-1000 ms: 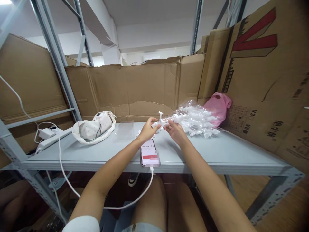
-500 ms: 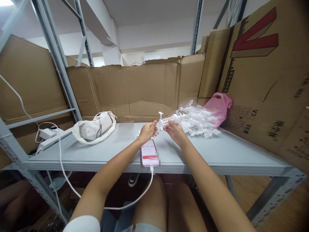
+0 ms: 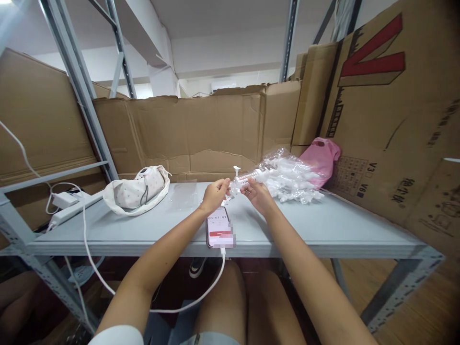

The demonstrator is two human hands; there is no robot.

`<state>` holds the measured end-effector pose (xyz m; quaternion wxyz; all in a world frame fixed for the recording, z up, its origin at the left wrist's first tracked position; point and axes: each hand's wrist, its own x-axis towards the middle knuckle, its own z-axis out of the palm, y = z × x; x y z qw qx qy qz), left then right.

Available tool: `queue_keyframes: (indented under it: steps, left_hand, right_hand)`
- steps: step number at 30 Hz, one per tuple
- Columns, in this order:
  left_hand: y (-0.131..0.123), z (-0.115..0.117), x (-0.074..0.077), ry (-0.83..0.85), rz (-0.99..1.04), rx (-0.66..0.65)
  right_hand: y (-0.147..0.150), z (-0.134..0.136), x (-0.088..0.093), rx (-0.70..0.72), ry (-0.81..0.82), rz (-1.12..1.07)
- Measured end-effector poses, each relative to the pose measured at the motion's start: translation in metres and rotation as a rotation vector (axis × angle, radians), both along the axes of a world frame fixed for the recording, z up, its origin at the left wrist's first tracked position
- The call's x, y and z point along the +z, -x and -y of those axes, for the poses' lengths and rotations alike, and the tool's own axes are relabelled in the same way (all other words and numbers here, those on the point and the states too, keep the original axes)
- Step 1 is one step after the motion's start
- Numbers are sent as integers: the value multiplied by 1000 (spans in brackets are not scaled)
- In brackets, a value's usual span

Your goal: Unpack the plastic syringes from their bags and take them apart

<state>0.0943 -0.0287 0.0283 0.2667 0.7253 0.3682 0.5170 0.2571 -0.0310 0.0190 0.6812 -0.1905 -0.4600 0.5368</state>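
My left hand [image 3: 214,194] and my right hand [image 3: 256,194] meet above the grey table [image 3: 323,230], both pinched on a small white and clear plastic pump piece [image 3: 245,178] with a little nozzle sticking up at its left end. The left fingers close on its left tip, the right fingers hold its clear body. Just behind the right hand lies a clear plastic bag of several similar white pieces [image 3: 287,176]. Below the hands a phone [image 3: 219,227] lies face up with a timer on its screen.
A white charging cable [image 3: 108,282] runs from the phone over the table's front edge. A floral pouch [image 3: 138,190] sits at the left, a pink bag [image 3: 321,156] at the back right. Cardboard sheets [image 3: 201,129] wall in the table; a metal rack post [image 3: 82,91] stands left.
The hands and the plastic piece have shifted slightly left and lower in view; the left fingers have pinched tighter at its tip. The phone timer has advanced.
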Motion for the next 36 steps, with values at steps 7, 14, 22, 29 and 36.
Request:
queue_keyframes:
  steps: [7, 14, 22, 29, 36]
  left_hand:
    - [9, -16, 1, -13, -174, 140]
    - [23, -29, 3, -193, -885, 423]
    - [29, -36, 4, -49, -729, 338]
    - [11, 0, 11, -357, -551, 68]
    - [2, 12, 10, -428, -709, 232]
  right_hand:
    - [-1, -2, 0, -31, 14, -38]
    - [-3, -3, -1, -56, 40, -62]
    - [-3, -7, -3, -130, 79, -9]
    - [-3, -6, -8, -42, 39, 160]
    - [-7, -10, -6, -39, 130, 32]
